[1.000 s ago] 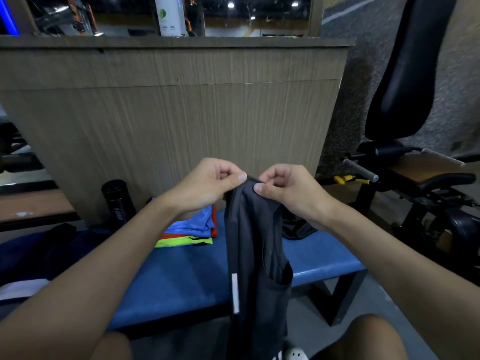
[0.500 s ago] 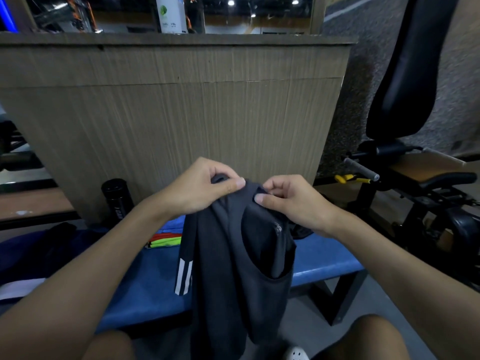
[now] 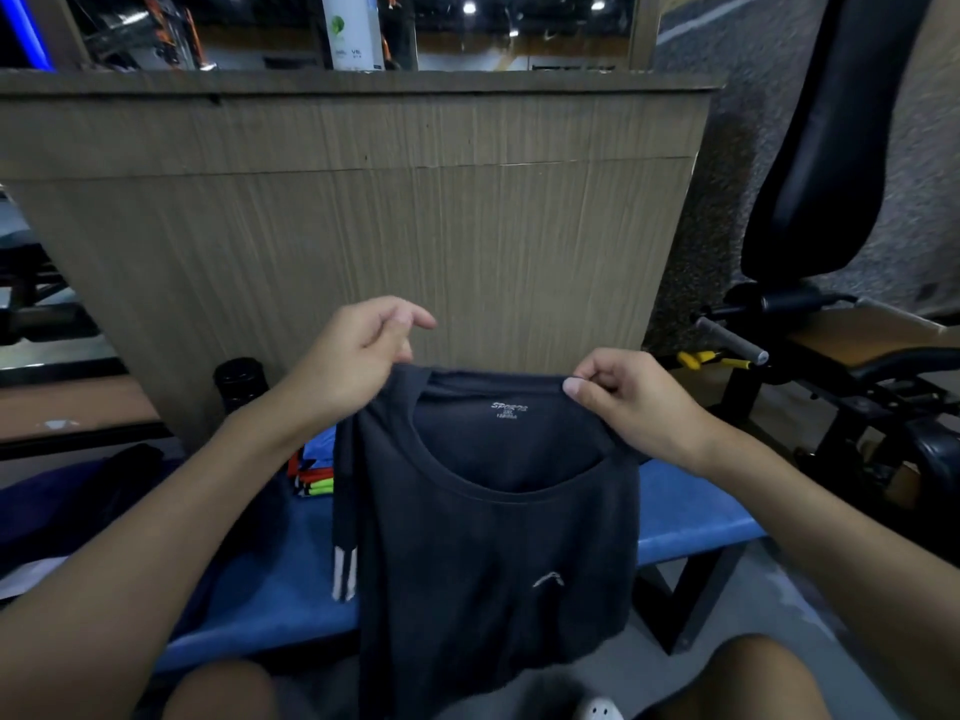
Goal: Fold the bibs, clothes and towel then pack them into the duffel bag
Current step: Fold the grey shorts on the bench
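A dark navy T-shirt (image 3: 493, 553) hangs spread out in front of me, its neck opening and printed label facing me. My left hand (image 3: 353, 356) holds its left shoulder, though the index finger sticks out loose. My right hand (image 3: 628, 402) pinches the right shoulder between thumb and fingers. A sleeve with white stripes (image 3: 344, 569) dangles at the left. Behind the shirt, a small stack of folded bibs (image 3: 311, 472) in blue, red and yellow-green lies on the blue bench (image 3: 691, 517). A dark bag-like shape (image 3: 78, 506) lies on the bench's left end.
A black bottle (image 3: 240, 381) stands by the wooden partition (image 3: 363, 236) behind the bench. A gym machine with black seat pad (image 3: 826, 163) and handles stands at right. My knees show at the bottom edge.
The hands have pulled apart, spreading the bunched shirt open so its neckline and front now face me. The left hand's grip has loosened at the index finger.
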Demonstrator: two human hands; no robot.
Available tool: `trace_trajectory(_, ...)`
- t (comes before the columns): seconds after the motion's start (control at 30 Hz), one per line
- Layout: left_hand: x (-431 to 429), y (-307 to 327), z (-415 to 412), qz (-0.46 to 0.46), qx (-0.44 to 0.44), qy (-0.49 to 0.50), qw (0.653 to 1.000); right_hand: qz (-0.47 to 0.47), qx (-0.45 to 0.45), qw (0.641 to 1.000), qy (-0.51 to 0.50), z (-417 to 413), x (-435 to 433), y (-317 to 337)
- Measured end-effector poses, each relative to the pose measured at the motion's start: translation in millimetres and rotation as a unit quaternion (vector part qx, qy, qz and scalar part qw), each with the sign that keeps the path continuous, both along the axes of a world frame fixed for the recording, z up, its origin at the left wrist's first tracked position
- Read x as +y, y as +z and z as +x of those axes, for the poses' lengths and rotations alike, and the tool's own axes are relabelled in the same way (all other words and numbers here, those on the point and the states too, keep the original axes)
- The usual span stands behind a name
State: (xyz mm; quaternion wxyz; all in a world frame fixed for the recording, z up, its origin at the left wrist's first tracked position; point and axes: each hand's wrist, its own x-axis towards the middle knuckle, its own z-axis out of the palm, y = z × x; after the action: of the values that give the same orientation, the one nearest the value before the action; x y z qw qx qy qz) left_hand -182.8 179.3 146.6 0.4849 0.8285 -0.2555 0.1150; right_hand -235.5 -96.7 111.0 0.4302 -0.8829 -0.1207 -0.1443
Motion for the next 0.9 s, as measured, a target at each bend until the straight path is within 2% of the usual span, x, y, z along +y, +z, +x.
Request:
trace_trajectory(0.1, -4, -3, -13, 0.046, 0.038, -0.055, 0.997, 0.026, -0.044, 0.999, -0.009, 3, 5, 8)
trace_trajectory(0.2, 0, -4, -19, 0.104, 0.068, -0.097, 0.988, 0.067, -0.049, 0.996, -0.017, 5, 1, 16)
trace_trajectory(0.43, 12, -7, -3, 0.100, 0.037, -0.110, 0.988, 0.043, 0.039, 0.998, 0.030, -1, -22, 20)
trace_trajectory(0.53, 17, -4, -3, 0.099, 0.026, -0.127, 0.987, -0.010, 0.017, 1.000, 0.010, 0, -34, 17)
trace_trajectory(0.67, 18, -3, -2, 0.107, 0.032, -0.152, 0.982, 0.018, 0.006, 1.000, 0.005, -5, -39, 16)
trace_trajectory(0.77, 18, -2, -2, 0.084, 0.021, -0.136, 0.987, 0.041, 0.016, 0.998, 0.034, -9, -38, 18)
trace_trajectory(0.9, 20, -1, -2, 0.027, -0.003, -0.080, 0.996, 0.020, 0.078, 0.994, 0.080, -15, -43, 22)
